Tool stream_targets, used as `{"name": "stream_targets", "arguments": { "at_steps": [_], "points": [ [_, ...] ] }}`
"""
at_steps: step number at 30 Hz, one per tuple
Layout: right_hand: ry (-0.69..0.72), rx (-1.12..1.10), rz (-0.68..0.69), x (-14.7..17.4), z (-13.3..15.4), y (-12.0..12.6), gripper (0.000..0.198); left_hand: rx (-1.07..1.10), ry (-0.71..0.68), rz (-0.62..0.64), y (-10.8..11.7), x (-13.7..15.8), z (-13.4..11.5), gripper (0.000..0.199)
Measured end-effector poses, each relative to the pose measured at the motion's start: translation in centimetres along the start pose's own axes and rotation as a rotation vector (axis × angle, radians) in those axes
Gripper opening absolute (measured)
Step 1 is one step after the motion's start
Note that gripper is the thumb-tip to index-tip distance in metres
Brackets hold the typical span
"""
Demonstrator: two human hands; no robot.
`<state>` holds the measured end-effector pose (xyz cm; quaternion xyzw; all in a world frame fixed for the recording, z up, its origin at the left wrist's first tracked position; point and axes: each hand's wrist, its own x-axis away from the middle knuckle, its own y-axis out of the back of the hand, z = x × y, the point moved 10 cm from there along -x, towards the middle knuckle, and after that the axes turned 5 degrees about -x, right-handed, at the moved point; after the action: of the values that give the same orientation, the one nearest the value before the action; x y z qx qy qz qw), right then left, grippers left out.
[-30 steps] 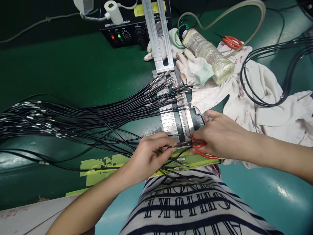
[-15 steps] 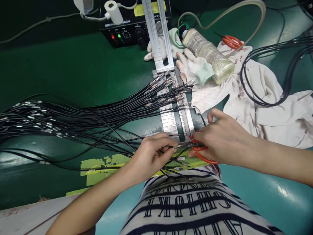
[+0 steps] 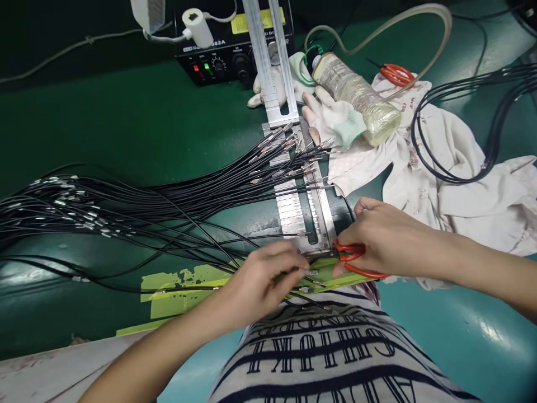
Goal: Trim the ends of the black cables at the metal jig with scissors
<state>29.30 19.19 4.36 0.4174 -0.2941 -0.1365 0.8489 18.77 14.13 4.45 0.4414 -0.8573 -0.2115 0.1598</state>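
My right hand point(image 3: 380, 238) is wrapped round red-handled pliers point(image 3: 352, 254), whose dark jaws point left along the near end of a slotted metal plate point(image 3: 291, 215). My left hand point(image 3: 272, 277) is to the left of the jaws and apart from them. Its fingers are curled with thumb and index close together, slightly blurred; what lies between them, if anything, is hidden. Just beyond those fingertips is a cable's metal connector point(image 3: 311, 272), with another connector point(image 3: 307, 289) below it. A thick bundle of black cables point(image 3: 188, 193) runs from the left onto the plate.
Behind the plate stands a black control box point(image 3: 229, 61) with lit switches. To the right are a glove point(image 3: 331, 115), a wrapped bottle point(image 3: 361, 92), white cloth point(image 3: 453, 134), a second red-handled tool point(image 3: 396, 74) and coiled black cables point(image 3: 444, 173). Yellow-green tape point(image 3: 180, 288) edges the table.
My left hand has come away from the plier jaws, where it pinched a cable, and moved slightly down. The pliers, in my right hand, have shifted a little right.
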Motion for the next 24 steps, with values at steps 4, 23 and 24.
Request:
{"name": "stream_targets", "arguments": {
  "at_steps": [4, 23, 24],
  "points": [
    [-0.007, -0.022, -0.034, 1.3, -1.4, 0.2, 0.043, 0.076, 0.016, 0.163, -1.4, 0.9, 0.2, 0.014],
    [-0.107, 0.011, -0.190, 1.1, -1.7, 1.7, 0.051, -0.237, -0.147, -0.323, 3.5, -0.4, 0.2, 0.023],
    [-0.101, 0.010, -0.194, 1.0, -1.6, 1.7, 0.050, -0.235, -0.166, -0.334, 3.6, -0.3, 0.0, 0.025]
  ]
}}
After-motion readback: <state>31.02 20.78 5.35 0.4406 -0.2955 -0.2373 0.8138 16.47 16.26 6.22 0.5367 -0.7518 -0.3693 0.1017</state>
